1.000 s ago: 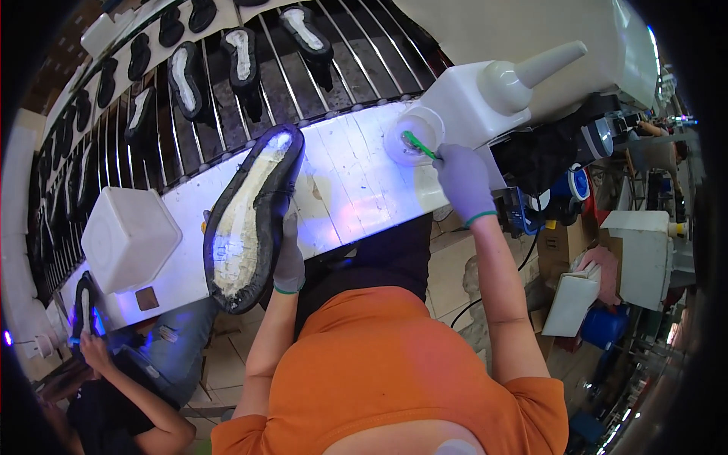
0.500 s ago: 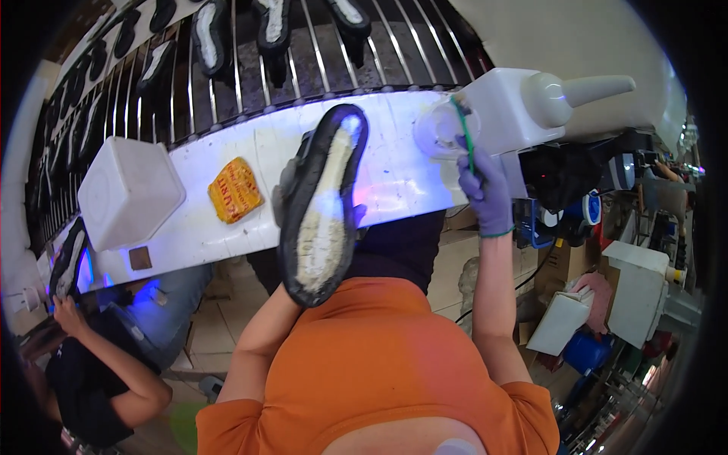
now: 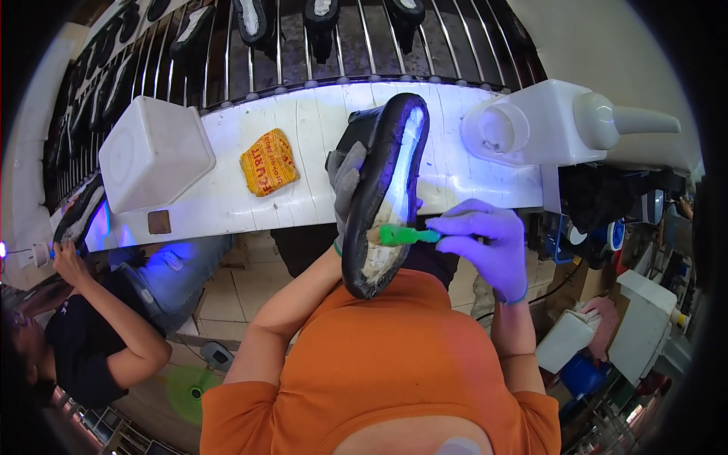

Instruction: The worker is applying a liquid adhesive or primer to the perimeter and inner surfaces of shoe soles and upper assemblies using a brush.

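A black shoe upper on its last (image 3: 375, 182), sole side up, is held upright and tilted before my body. Its middle strip is pale, bluish white toward the top. My left hand (image 3: 346, 186), in a grey glove, grips it from the left side; some of its fingers are hidden behind the shoe. In my gloved right hand (image 3: 489, 239) is a small green-handled brush (image 3: 406, 235), pinched between thumb and fingers. Its bristles rest on the lower part of the pale strip. A clear round cup (image 3: 506, 127) stands beyond my right hand on the white bench (image 3: 307, 201).
Beside the cup lies a white bottle with a long nozzle (image 3: 565, 117). A yellow packet (image 3: 270, 163) and a white box-shaped container (image 3: 152, 155) occupy the bench's left part. Behind runs a metal roller rack (image 3: 292, 57) bearing several shoes. A co-worker (image 3: 98, 334) handles another shoe at far left.
My right hand has come from the cup down and toward the shoe, bringing the brush onto its sole. The shoe, still in my left hand, appears farther right in view.
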A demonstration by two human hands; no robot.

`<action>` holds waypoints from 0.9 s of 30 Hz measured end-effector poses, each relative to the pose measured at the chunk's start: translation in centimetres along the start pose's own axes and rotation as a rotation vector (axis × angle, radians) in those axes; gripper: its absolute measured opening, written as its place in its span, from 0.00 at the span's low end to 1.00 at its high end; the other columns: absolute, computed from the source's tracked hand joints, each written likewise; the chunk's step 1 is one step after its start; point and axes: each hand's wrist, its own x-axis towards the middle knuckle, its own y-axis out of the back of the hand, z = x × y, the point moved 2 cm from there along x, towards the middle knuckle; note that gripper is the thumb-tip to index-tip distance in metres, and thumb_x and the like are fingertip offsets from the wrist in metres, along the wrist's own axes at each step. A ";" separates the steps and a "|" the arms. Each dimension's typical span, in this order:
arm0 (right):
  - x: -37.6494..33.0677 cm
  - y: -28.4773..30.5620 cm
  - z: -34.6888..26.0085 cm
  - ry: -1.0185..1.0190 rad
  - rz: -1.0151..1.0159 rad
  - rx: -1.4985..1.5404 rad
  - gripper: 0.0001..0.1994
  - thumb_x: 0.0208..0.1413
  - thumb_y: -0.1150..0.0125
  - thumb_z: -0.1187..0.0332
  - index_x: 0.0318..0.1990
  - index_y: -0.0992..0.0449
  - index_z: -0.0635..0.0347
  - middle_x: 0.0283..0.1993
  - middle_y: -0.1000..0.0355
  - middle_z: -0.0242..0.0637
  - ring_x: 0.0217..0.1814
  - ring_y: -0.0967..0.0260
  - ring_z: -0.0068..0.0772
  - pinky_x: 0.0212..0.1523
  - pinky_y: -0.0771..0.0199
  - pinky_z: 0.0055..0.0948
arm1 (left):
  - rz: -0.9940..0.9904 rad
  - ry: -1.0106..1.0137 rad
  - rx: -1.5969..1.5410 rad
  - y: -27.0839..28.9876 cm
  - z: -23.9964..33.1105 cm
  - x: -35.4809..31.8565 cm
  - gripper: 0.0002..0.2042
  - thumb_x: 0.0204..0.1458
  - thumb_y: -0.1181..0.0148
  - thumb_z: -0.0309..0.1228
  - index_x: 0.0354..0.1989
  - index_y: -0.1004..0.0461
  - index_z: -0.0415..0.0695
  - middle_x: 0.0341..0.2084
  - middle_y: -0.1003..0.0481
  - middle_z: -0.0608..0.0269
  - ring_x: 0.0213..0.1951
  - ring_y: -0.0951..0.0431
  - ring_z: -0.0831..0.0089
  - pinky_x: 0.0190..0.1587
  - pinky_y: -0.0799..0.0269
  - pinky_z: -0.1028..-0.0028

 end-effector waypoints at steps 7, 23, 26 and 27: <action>-0.1 -0.9 0.9 -0.035 0.146 -0.054 0.14 0.42 0.33 0.79 0.40 0.18 0.62 0.32 0.23 0.38 0.31 0.29 0.22 0.30 0.35 0.19 | -0.067 -0.076 0.004 -1.5 -4.5 -3.9 0.38 0.48 0.33 0.42 0.62 0.50 0.42 0.57 0.39 0.46 0.59 0.33 0.52 0.64 0.50 0.44; 4.7 1.7 6.7 -0.113 0.437 -0.300 0.09 0.52 0.35 0.71 0.40 0.19 0.63 0.27 0.28 0.29 0.25 0.42 0.15 0.27 0.42 0.19 | 0.205 -0.181 -0.059 -1.9 -1.5 -1.5 0.33 0.50 0.35 0.35 0.60 0.49 0.46 0.56 0.37 0.50 0.58 0.32 0.51 0.67 0.57 0.44; 5.9 2.8 7.4 -0.066 0.484 -0.335 0.10 0.53 0.35 0.70 0.41 0.19 0.65 0.27 0.30 0.26 0.26 0.45 0.12 0.26 0.45 0.18 | 0.156 -0.175 -0.088 -1.7 -1.7 -1.7 0.31 0.50 0.36 0.32 0.58 0.47 0.45 0.55 0.35 0.50 0.57 0.31 0.50 0.67 0.59 0.44; 6.1 3.0 7.3 -0.055 0.473 -0.332 0.10 0.53 0.35 0.70 0.41 0.19 0.65 0.27 0.30 0.25 0.25 0.45 0.13 0.26 0.45 0.18 | 0.157 -0.165 -0.099 -1.8 -1.7 -1.7 0.30 0.50 0.36 0.31 0.58 0.47 0.45 0.54 0.34 0.50 0.57 0.31 0.50 0.67 0.59 0.44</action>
